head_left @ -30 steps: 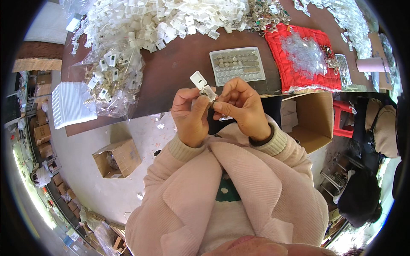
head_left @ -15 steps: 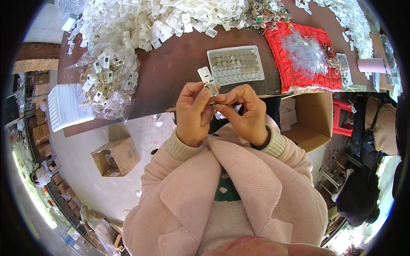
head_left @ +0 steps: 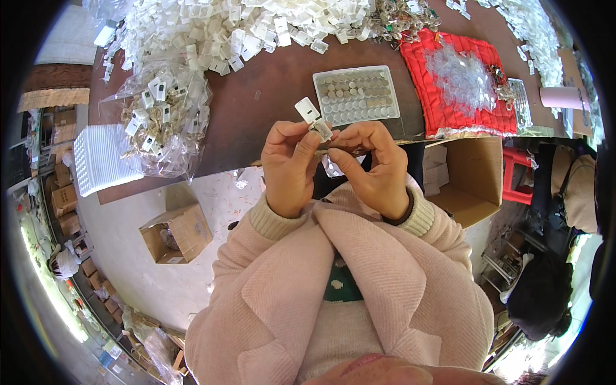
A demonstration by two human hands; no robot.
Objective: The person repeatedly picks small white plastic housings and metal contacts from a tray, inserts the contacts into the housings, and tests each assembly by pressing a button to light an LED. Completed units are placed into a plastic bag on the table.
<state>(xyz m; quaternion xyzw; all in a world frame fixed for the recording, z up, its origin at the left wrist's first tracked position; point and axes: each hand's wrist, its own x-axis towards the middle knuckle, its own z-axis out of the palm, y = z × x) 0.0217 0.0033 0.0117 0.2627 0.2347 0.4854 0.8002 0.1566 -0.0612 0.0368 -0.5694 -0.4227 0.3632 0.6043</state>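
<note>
The largest thing is the brown table (head_left: 250, 122), which goes across the upper part of the view. On it, along the far side, lies a wide heap of white plastic pieces (head_left: 237, 32). At the right there is a red quilted cloth (head_left: 443, 120) with clear pieces lying on it, and at the left a transparent bag (head_left: 173, 122) containing small white and metallic parts. Between these two, near the table's front edge, lies a clear tray (head_left: 392, 113) with rows of round cells.

Both forearms, in pale pink sleeves, come up from below and bend inward, so the hands meet at the middle, in front of the tray. The left hand (head_left: 287, 170) is raised with its back turned outward; its thumb and forefinger are closed in a pinch upon a small white case (head_left: 307, 110). The right hand (head_left: 378, 167) comes from the other side, its fingers curved and its thumb pointing toward the left hand. Its tips nearly come together beside the case's lower end; whether they grip something thin, I cannot tell. The case stands tilted above the left fingertips, its top leaning leftward.
</note>
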